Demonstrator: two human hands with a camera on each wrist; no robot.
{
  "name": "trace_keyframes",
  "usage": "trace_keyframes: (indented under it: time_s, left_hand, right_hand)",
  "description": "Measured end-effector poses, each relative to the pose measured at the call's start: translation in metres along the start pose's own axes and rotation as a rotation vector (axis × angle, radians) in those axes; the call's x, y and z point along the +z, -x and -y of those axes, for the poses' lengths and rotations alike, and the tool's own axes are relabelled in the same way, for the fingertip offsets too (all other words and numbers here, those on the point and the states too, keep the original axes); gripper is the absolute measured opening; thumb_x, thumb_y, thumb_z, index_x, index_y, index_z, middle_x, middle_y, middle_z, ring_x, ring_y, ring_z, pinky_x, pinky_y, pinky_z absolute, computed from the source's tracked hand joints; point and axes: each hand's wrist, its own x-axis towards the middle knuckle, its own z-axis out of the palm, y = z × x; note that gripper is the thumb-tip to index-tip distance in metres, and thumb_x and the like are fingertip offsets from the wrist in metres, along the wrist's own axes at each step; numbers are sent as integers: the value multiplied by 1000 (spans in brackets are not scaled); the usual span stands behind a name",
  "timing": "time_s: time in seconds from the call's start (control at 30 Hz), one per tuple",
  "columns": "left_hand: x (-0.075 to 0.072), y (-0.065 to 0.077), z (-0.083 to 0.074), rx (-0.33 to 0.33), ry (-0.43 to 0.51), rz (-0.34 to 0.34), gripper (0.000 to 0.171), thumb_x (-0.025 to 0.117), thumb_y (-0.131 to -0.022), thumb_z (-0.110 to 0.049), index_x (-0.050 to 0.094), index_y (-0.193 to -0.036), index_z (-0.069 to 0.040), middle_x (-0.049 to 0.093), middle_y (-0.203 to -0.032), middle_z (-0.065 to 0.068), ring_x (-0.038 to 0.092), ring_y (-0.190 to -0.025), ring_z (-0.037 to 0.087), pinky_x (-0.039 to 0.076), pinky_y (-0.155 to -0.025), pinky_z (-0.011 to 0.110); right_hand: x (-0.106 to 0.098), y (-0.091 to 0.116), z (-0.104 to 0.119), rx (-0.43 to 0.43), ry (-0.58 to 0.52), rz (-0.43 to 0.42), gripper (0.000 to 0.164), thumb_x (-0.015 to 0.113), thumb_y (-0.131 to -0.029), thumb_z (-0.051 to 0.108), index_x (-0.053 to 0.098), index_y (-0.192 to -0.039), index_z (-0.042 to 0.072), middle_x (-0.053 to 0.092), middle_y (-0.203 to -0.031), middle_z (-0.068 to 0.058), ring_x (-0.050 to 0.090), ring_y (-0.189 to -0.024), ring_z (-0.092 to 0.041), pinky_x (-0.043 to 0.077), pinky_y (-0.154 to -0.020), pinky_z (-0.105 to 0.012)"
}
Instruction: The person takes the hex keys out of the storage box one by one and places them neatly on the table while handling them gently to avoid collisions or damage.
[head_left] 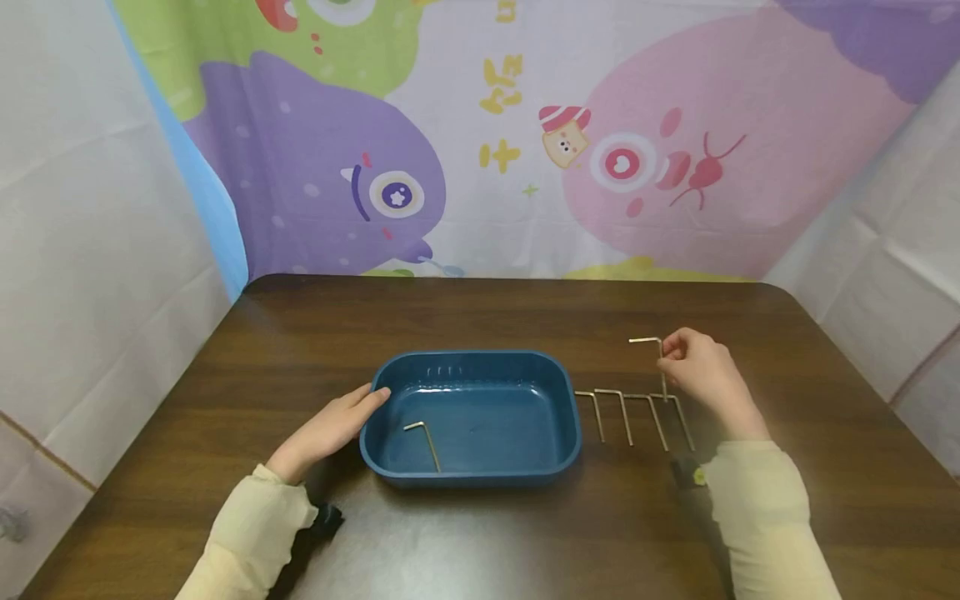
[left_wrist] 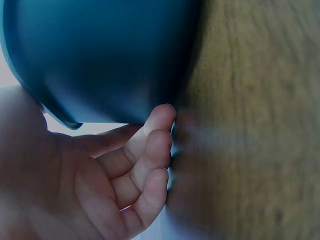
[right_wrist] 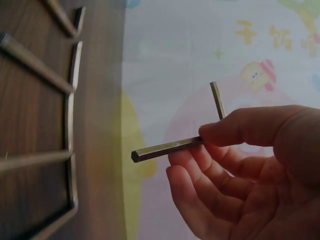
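A deep blue rectangular tray [head_left: 472, 477] stands mid-table. My left hand [head_left: 330, 427] holds it at its left end, thumb over the rim; in the left wrist view its other fingers [left_wrist: 157, 150] are bent low by the outer wall. One L-shaped hex key [head_left: 432, 447] lies on the tray floor towards the left. My right hand [head_left: 701, 371] pinches another hex key [right_wrist: 165, 149] between thumb and fingertips, raised above the table right of the tray. Beneath it several more hex keys [head_left: 626, 419] lie in a row on the wood.
The dark brown wooden table [head_left: 487, 317] has rounded back corners. Behind it hangs a cloth [head_left: 487, 225] printed with cartoon figures, and pale cloth [head_left: 90, 233] covers the sides. Dark straps sit at both wrists, near the cream sleeves [head_left: 258, 521].
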Motion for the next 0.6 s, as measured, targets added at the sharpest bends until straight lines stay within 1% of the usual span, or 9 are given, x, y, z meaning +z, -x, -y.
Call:
trace_keyframes:
  time_s: [0.07, 0.2, 0.37, 0.6]
  left_hand:
    - [0, 0, 0, -1, 3, -2, 74, 27, -94, -55, 20, -143, 0, 28, -145, 21, 27, -133, 37, 25, -104, 54]
    - [1, 1, -1, -14, 8, 1, 76, 27, -93, -56, 19, -143, 1, 27, -145, 22, 27, -132, 38, 26, -104, 55]
    - [-1, 1, -3, -17, 2, 7, 80, 27, -93, -59, 17, -143, 2, 25, -146, 23, 28, -132, 39, 26, -103, 55]
    - [-3, 1, -5, -15, -11, 7, 81, 26, -92, -59, 17, -143, 3, 24, -146, 23, 25, -133, 39, 24, -104, 55]
  right_hand:
    - [-1, -1, -6, 7, 4, 16, 19, 56, -80, 12, 55, -94, -1, 63, -77, -8, 57, -59, -10, 40, -59, -27]
    - [-4, 0, -17, 37, 4, 57, 22, 56, -81, 14, 54, -96, -2, 64, -77, -7, 57, -60, -9, 40, -60, -27]
    - [-8, 1, -25, 81, 3, 116, 25, 55, -82, 15, 53, -98, -4, 63, -77, -7, 57, -61, -10, 41, -60, -28]
    - [-11, 2, -30, 134, 23, 186, 26, 53, -81, 15, 53, -98, -5, 60, -65, 0, 55, -62, -13, 40, -60, -27]
